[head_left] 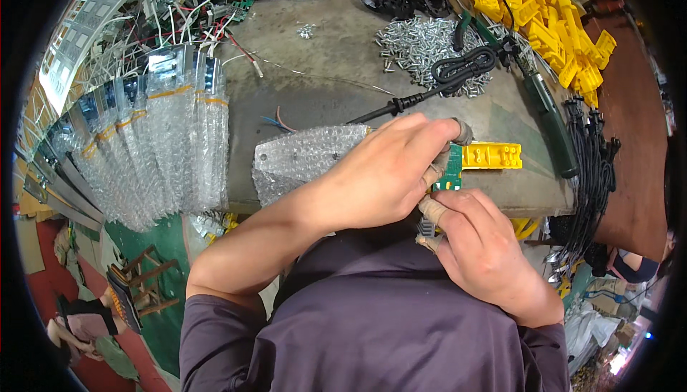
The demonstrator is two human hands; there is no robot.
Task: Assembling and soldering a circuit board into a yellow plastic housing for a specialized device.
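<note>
On your left, a long row of bubble-wrapped pieces [154, 141] already lies finished on the surface [336, 55], and one more wrapped piece [304, 159] sits just under your left hand [379, 177]. Your left fingers [436, 134] are closed on the top of a small green circuit board [451, 170] beside a yellow plastic part [494, 156], while your right hand [479, 249] pinches the board's lower edge. To your right, the screw heap [422, 41] and yellow pile [544, 20] suggest plenty is left.
</note>
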